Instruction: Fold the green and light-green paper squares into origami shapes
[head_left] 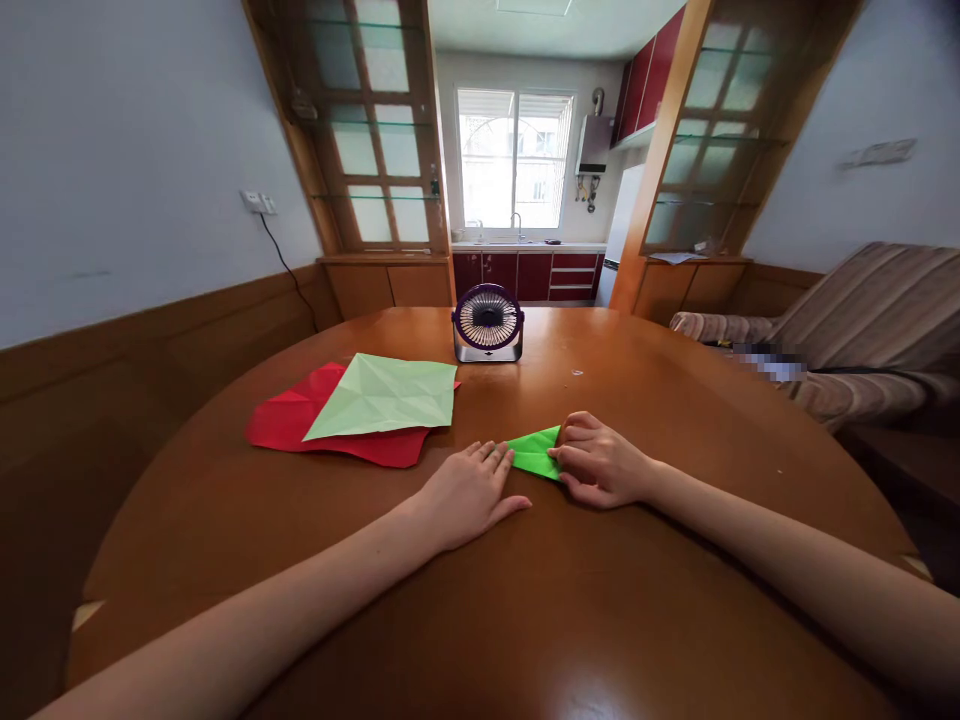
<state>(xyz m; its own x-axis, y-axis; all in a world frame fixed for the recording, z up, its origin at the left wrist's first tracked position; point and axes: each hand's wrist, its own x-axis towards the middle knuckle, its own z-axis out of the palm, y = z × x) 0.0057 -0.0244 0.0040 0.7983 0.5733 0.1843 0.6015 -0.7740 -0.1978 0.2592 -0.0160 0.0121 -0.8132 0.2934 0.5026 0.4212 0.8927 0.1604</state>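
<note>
We saw a small bright green paper [535, 452], already folded down to a narrow triangular wedge, lying flat on the round wooden bench [525, 620] between the two hands, near the bench's middle. The right hand [600, 462] had its fingers curled and pressed together on the wedge's right end, pinching and holding that edge down; the left hand [471, 492] lay flat with fingers spread lightly, its fingertips touching the wedge's left tip but gripping nothing. We judged the folding to be well under way: several folds were clearly made, since the piece was compact and layered, yet it had no finished form, so more creasing seemed left. To the left, well apart from the hands, a pale green sheet [386, 396] lay unfolded with crease lines showing, resting on top of a red sheet [300, 425] that also looked creased and opened out. Beyond them, toward the far edge of the bench, stood a small purple desk fan [487, 323]. A striped sofa [862, 320] sat to the right, and a kitchen window [514, 158] showed in the background.
</note>
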